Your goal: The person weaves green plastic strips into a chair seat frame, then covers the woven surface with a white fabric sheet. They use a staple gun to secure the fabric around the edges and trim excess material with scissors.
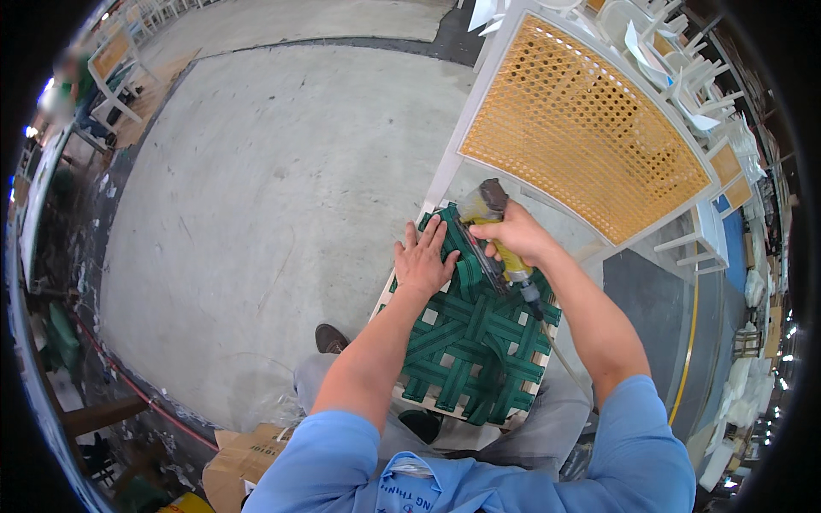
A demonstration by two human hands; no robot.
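Observation:
A white chair frame lies in front of me with its seat (pixel 479 342) woven from green webbing straps. My left hand (pixel 423 261) presses flat, fingers spread, on the straps near the seat's far edge. My right hand (pixel 516 235) grips a yellow pneumatic staple gun (pixel 496 231), its nose down on the webbing just right of my left hand. An air hose (pixel 560 355) trails from the gun's handle toward me. The chair's back is a white frame with orange cane mesh (pixel 581 128) beyond the hands.
Bare concrete floor (pixel 274 214) spreads to the left. A cardboard box (pixel 248 457) sits by my left leg, my shoe (pixel 331 339) beside it. White chairs (pixel 684 77) are stacked at the upper right. A person sits far away at the upper left.

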